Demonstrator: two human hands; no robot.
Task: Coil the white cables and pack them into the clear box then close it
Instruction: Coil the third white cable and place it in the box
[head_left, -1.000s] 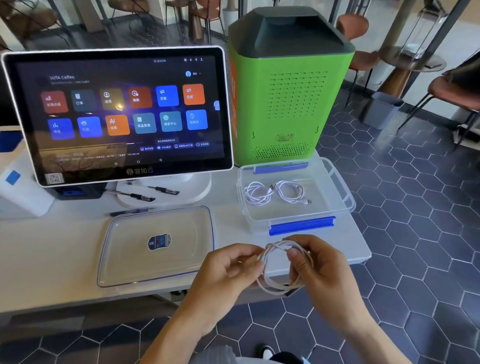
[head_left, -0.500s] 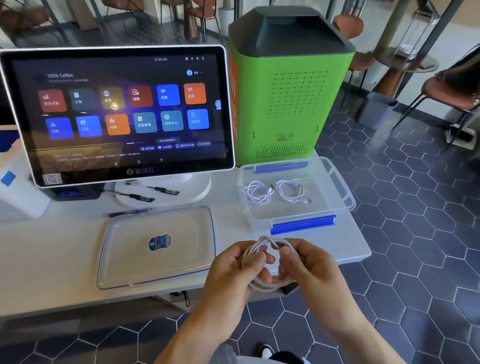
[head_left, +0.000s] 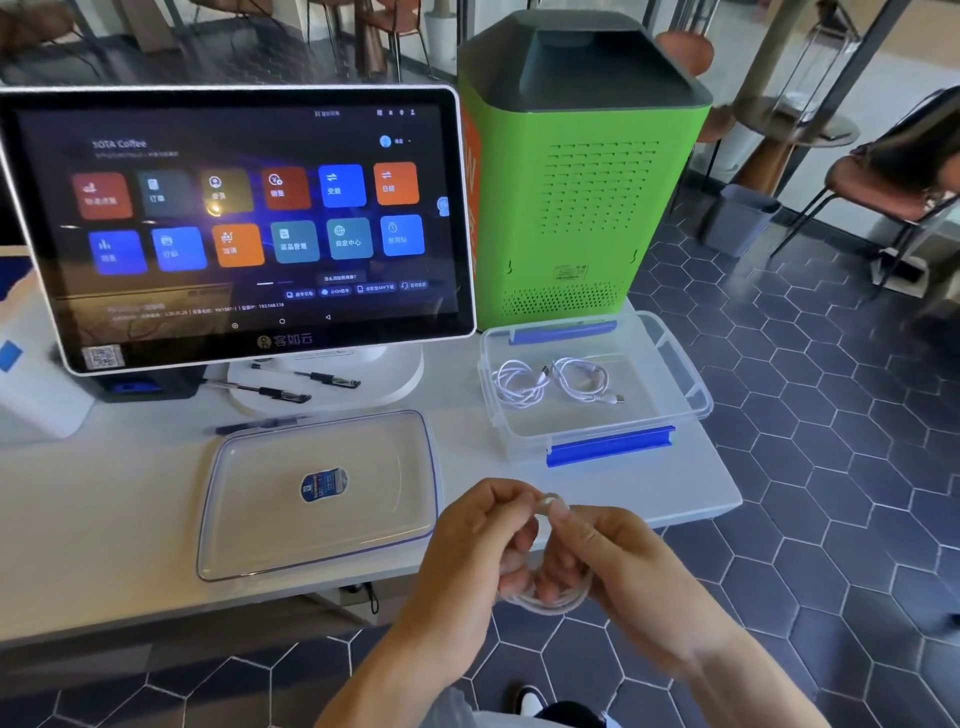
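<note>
White table (head_left: 130, 519) stands on dark hexagonal floor tiles (head_left: 831, 519).

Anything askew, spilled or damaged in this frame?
Nothing stands out. Both hands, left hand and right hand, hold a white cable coil in front of the table. Two coiled cables lie inside the open clear box; its lid lies flat beside it.

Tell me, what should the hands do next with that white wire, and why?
Probably carry the coiled white cable forward and lay it in the clear box. Both the left hand and right hand pinch it in loops, the box sits open with two coiled cables inside, and its lid lies beside it.
</note>
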